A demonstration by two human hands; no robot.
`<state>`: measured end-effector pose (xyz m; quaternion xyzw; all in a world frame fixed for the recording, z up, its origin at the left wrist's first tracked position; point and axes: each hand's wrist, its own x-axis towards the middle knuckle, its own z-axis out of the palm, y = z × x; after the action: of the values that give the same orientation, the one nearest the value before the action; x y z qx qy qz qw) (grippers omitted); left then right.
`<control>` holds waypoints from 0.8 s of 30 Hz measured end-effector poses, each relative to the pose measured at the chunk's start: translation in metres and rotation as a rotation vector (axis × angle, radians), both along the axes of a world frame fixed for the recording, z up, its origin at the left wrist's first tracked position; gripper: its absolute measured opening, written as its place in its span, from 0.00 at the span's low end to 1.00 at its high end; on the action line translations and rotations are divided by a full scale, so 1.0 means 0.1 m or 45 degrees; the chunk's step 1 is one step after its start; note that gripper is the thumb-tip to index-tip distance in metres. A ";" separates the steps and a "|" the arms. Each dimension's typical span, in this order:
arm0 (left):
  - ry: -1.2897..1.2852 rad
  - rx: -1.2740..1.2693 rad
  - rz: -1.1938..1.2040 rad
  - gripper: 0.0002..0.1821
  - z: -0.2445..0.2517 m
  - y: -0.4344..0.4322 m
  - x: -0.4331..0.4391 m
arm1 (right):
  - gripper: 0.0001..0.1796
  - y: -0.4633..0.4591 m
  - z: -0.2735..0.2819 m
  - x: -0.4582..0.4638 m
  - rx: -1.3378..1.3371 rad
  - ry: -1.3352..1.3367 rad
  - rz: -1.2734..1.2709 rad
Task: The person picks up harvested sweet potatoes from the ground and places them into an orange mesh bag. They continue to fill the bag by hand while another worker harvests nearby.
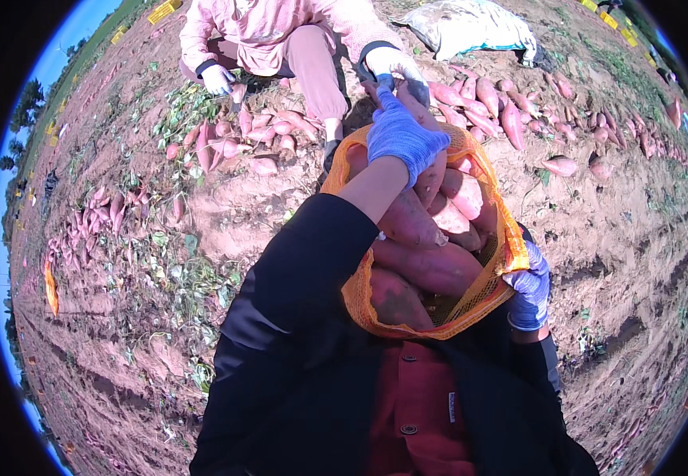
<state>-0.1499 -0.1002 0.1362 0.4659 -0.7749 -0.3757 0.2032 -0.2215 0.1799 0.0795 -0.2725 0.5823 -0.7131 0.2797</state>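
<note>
My left hand (406, 134), in a pale blue knit glove, reaches over the far side of an orange mesh bag (353, 297). It lies around a long sweet potato (431, 178), its index finger stretched towards the gloved hand (400, 65) of a person opposite; whether the two hands touch is unclear. My right hand (528, 291), gloved alike, grips the bag's rim at the near right, its fingertips partly hidden. The bag's mouth gapes upward before my body, with several large reddish sweet potatoes (427, 265) inside, some with soil on them.
The person (260, 35) in pink sits low, facing me. Sweet potatoes lie on the soil to the left (260, 134) and right (510, 119). A white sack (469, 30) rests behind. Cut vines (189, 285) cover ground at left, near an orange bag (51, 288). Yellow crates (164, 11) stand farther off.
</note>
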 end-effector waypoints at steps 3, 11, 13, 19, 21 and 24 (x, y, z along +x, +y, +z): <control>0.166 -0.038 -0.150 0.62 -0.04 0.01 0.15 | 0.25 0.01 -0.02 0.00 -0.029 -0.094 0.013; 0.932 0.514 -0.796 0.65 0.14 0.15 0.37 | 0.29 -0.08 0.15 -0.02 -0.082 -0.332 0.125; 0.956 0.485 -0.849 0.63 0.16 0.21 0.34 | 0.27 -0.08 0.15 -0.02 -0.134 -0.132 0.050; 0.953 -0.004 -1.013 0.56 0.46 0.27 0.41 | 0.27 -0.01 0.17 -0.05 -0.034 -0.204 0.025; 0.735 -0.659 -1.052 0.53 0.58 0.31 0.43 | 0.29 -0.03 0.17 -0.03 -0.035 -0.132 -0.051; 0.446 -0.808 -1.217 0.46 0.61 0.52 0.35 | 0.30 -0.05 0.20 -0.01 -0.136 -0.290 -0.102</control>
<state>-0.1146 -0.0484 0.1968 -0.0865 -0.9279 -0.2467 0.2656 -0.2221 0.1748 0.1000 -0.1808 0.5185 -0.7799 0.3002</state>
